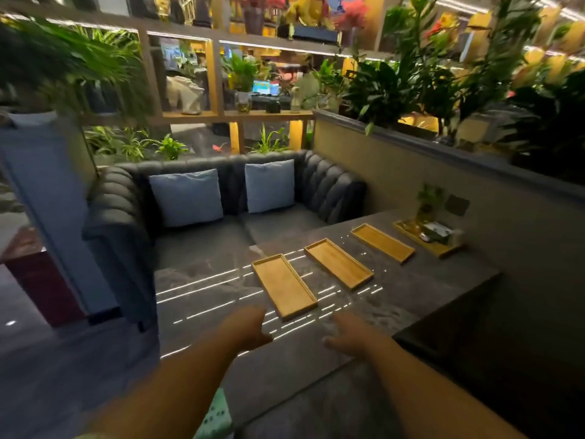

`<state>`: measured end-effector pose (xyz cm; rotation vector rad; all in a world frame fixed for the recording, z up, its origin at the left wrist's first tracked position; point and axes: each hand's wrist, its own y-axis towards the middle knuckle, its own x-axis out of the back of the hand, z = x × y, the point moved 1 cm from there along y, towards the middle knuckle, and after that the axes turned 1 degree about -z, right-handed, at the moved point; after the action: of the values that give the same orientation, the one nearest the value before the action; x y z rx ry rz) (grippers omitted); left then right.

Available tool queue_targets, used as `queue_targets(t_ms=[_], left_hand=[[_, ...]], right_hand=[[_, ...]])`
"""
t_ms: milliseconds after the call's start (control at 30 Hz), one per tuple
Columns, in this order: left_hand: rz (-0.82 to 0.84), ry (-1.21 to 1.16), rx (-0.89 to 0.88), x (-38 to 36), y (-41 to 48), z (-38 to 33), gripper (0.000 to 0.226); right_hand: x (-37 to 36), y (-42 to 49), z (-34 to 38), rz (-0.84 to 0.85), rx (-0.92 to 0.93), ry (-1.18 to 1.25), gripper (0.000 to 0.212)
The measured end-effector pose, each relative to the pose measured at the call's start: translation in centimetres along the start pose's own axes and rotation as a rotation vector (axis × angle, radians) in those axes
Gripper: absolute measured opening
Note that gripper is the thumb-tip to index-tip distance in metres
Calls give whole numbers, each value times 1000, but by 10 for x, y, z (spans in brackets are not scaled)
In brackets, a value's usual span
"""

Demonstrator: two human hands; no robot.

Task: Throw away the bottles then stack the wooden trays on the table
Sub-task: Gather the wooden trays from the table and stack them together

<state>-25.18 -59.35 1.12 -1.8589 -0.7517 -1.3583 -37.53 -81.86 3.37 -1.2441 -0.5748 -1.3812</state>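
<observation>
Three bare wooden trays lie in a diagonal row on the dark marble table (411, 299): the nearest tray (284, 286), the middle tray (338, 263) and the far tray (382, 242). A fourth tray (438, 248) near the wall holds a small plant and table items. My left hand (250, 327) hovers just short of the nearest tray's left corner, holding nothing. My right hand (349, 335) hovers to the right of that tray's near end, fingers loose and empty. No bottle is in view.
A dark tufted sofa (202, 236) with two pale cushions stands behind the table. A low wall (411, 172) topped with plants runs along the table's right side. A white pillar (47, 198) rises at the left.
</observation>
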Motion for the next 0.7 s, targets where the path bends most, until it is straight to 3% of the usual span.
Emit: queue_targets(t_ms=[233,467,700], left_hand=[[-27,-50,32,2,71,-26,60],[48,-199,182,-11,160,-4,67],[69,-175,236,-19,246,25,69]], right_hand=[[20,75,-30,40,102,7,59],[29,180,-42,120,171,-115,61],[36,284,-43,194,205,-78,73]])
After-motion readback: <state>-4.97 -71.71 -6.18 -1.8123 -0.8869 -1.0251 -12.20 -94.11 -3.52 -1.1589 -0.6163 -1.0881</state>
